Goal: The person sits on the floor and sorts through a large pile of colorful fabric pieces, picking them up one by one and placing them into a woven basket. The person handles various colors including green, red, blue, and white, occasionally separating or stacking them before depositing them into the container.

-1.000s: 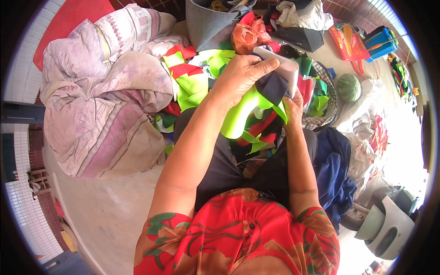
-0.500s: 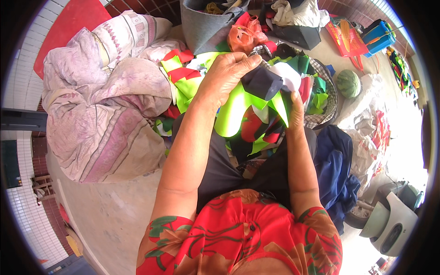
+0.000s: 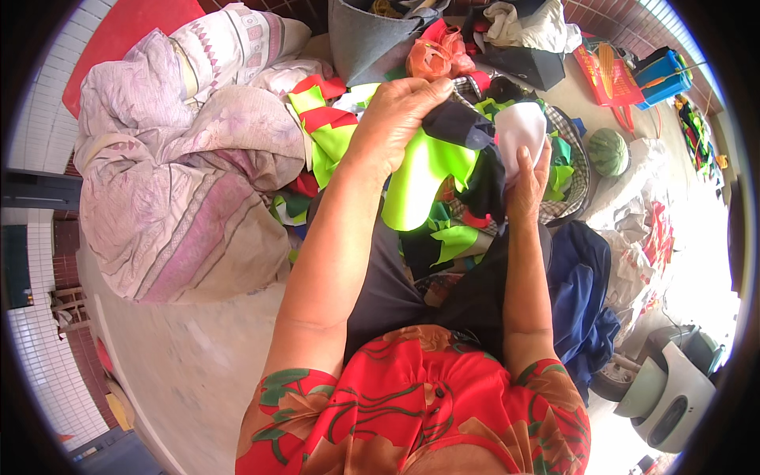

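My left hand [image 3: 393,125] is closed on a bright lime-green fabric scrap [image 3: 423,178], which hangs down over my lap. A dark navy scrap [image 3: 457,124] stretches rightward from its fingertips. With thumb against fingers, my right hand [image 3: 528,186] grips a white fabric scrap [image 3: 520,127] that stands up above it. Between the hands hangs a black scrap [image 3: 486,186]; which hand supports it I cannot tell. Under and behind the hands lies a heap of lime, red, green and black scraps, partly inside a container with a checked cloth lining [image 3: 580,162].
A large patterned cloth bundle [image 3: 190,190] fills the left side. Behind are a grey felt bin [image 3: 368,47] and a red plastic bag [image 3: 435,57]. Rightward lie a watermelon [image 3: 608,153], white plastic bags [image 3: 629,214], dark blue cloth [image 3: 582,269] and a grey-white machine [image 3: 681,396].
My right hand has shifted slightly rightward, drawing the white scrap away from the navy one. More of the white scrap shows. The left hand keeps its hold while the lime scrap hangs differently.
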The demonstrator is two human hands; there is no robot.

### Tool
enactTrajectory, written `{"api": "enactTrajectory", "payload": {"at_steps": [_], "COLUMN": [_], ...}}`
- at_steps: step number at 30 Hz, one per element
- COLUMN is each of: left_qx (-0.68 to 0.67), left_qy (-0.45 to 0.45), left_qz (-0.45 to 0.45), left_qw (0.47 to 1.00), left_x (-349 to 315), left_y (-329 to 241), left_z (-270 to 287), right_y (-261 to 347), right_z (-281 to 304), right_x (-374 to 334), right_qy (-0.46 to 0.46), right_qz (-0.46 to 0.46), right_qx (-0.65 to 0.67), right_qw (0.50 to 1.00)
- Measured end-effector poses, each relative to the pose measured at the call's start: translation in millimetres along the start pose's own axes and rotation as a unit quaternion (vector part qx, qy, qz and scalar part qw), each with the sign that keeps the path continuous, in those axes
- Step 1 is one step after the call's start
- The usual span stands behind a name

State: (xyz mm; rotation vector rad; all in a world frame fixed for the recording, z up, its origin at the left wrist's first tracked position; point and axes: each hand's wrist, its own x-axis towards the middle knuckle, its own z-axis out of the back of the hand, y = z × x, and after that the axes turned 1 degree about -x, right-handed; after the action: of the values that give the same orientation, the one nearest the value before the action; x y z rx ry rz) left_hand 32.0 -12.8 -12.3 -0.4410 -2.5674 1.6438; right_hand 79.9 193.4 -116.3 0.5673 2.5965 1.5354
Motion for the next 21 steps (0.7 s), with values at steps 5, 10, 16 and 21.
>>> {"api": "enactTrajectory", "payload": {"at_steps": [5, 10, 16, 21], "left_qx": [0.143, 0.19, 0.113, 0.043], "left_qy": [0.036, 0.081, 0.085, 0.079], "left_qz": [0.016, 0.035, 0.066, 0.081], "left_qw": [0.989, 0.978, 0.988, 0.993], "left_x": [2, 3, 0, 0], "left_y": [13, 21, 8, 1], "left_z": [-15, -25, -24, -13], "right_y": [7, -13, -18, -13], "right_z": [-21, -11, 3, -1], "right_x": [-13, -18, -20, -18], "right_qy": [0.116, 0.133, 0.118, 0.041], "right_qz": [0.069, -0.014, -0.116, -0.162], "right_qx": [-0.109, -0.134, 0.059, 0.061], "right_qw": [0.985, 0.982, 0.985, 0.984]}}
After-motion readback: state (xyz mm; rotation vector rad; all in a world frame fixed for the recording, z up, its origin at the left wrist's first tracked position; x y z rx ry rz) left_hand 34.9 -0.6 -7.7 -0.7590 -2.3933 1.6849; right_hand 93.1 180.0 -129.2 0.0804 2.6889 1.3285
